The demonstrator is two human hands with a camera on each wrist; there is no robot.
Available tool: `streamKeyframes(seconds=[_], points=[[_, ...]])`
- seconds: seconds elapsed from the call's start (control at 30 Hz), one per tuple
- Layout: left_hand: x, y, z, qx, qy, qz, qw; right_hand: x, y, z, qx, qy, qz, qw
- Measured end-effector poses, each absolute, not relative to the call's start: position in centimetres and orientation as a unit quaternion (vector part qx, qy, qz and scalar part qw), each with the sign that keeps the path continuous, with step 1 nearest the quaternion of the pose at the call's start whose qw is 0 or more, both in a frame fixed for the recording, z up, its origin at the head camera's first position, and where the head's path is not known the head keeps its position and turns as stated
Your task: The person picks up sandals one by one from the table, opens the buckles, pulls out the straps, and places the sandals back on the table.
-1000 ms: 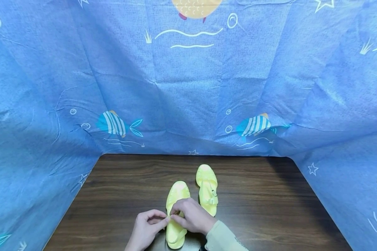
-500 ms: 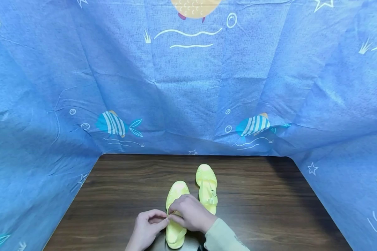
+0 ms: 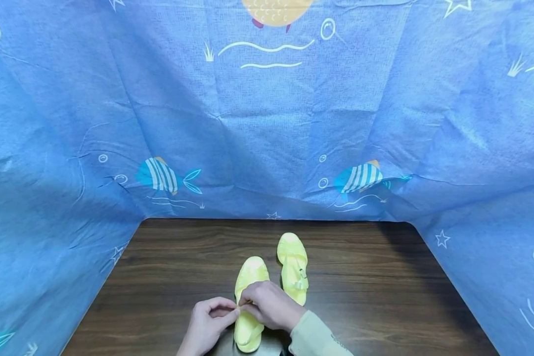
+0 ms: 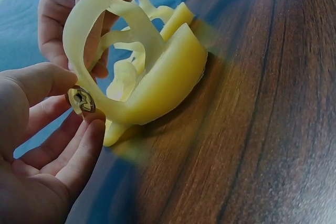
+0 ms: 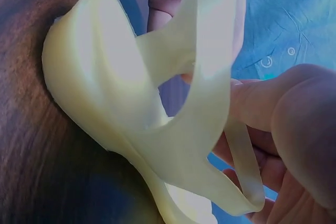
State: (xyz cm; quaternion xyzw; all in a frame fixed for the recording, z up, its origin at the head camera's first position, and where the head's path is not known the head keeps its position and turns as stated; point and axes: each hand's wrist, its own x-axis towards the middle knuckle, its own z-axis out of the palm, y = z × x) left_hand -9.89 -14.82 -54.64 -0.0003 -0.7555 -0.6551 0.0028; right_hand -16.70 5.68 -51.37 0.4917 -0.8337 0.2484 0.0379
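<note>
1. Head view: yellow sandal [image 3: 248,324] on bench [image 3: 160,277], second sandal [image 3: 293,269] beside it; both unmoved. Right hand [image 3: 271,306] has dipped slightly since half a second ago; work apparently stays local.
2. Left wrist: left hand [image 4: 42,129], fingers pinching buckle [image 4: 81,99].
3. Right wrist: right fingers closed on strap [image 5: 212,77], tips partly hidden; job looks unfinished.

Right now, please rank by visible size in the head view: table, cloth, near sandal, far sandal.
Cloth
Table
Near sandal and far sandal: unsure; the near one is closer to the camera, and the right hand partly hides it.
</note>
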Motion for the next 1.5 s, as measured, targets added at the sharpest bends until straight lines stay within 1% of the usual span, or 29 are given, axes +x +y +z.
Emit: streamKeyframes(seconds=[0.67,0.8,0.97,1.27,1.5], points=[[-9.97,-14.81,-54.78,-0.007,-0.758,-0.652,0.014,-17.11,6.61,-51.25,0.482,-0.834,0.258,0.070],[-10.04,-14.69,-54.46,-0.002,-0.765,-0.644,0.008,-17.15,6.35,-50.96,0.495,-0.835,0.226,0.075],[-10.10,-14.44,-54.29,0.000,-0.770,-0.639,0.000,-17.18,5.87,-50.94,0.518,-0.826,0.215,0.066],[-9.73,-14.42,-54.84,-0.013,-0.761,-0.648,0.026,-16.92,5.96,-51.11,0.518,-0.819,0.238,0.071],[-9.60,-14.38,-54.93,-0.007,-0.750,-0.661,0.024,-16.88,6.06,-51.58,0.513,-0.818,0.250,0.079]])
